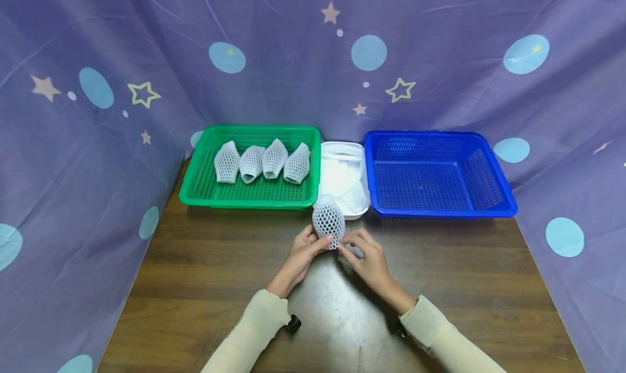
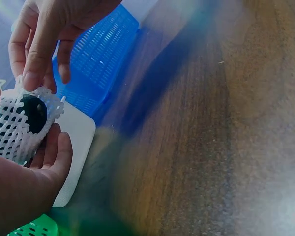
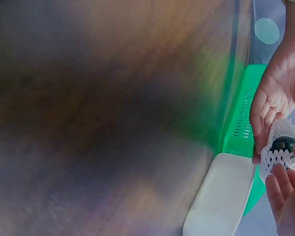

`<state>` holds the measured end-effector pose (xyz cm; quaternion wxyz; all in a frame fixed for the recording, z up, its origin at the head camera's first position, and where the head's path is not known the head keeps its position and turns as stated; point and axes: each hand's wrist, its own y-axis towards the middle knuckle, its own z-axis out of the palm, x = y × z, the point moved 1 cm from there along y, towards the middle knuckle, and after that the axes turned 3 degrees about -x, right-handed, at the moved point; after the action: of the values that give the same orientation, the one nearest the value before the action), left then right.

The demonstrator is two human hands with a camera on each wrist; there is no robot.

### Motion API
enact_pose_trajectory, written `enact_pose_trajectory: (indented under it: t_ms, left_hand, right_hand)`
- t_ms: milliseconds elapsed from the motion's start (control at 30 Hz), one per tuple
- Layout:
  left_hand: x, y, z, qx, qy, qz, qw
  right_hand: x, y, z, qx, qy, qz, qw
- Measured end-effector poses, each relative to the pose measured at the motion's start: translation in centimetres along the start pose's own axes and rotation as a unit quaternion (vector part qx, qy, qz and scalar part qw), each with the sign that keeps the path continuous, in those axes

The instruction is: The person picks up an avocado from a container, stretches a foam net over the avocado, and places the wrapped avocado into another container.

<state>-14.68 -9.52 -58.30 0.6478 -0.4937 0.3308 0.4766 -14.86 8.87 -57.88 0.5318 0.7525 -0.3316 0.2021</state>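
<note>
In the head view, my left hand point(image 1: 303, 253) holds a dark, smooth, rounded fruit point(image 2: 35, 114) wrapped in a white foam net sleeve point(image 1: 328, 219). The sleeve stands tilted just in front of the white tray. My right hand point(image 1: 368, 258) pinches the sleeve's near edge between thumb and fingertips. Both wrist views show the sleeve's end open, with the fruit's dark end visible inside. Most of the fruit is covered by the net. The fruit's exact kind is hard to tell.
At the back left, a green basket point(image 1: 249, 203) holds several net-wrapped pieces point(image 1: 275, 159). The white tray point(image 1: 359, 214) beside it contains flat white foam nets point(image 1: 353, 196). A blue basket point(image 1: 442, 214) stands at the right. Purple curtains point(image 1: 293, 90) enclose the wooden table point(image 1: 440, 308).
</note>
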Motion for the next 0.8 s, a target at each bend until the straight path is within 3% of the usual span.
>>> enact_pose_trajectory:
  t_ms: [400, 800]
  left_hand:
    - [-1.7, 0.4, 0.1, 0.004, 0.024, 0.033, 0.9992]
    - [-3.6, 0.8, 0.2, 0.009, 0.04, 0.039, 0.9984]
  right_hand:
    - [0.4, 1.9, -0.2, 0.002, 0.007, -0.037, 0.9993]
    - [0.9, 3.6, -0.4, -0.003, -0.005, -0.05, 0.9987]
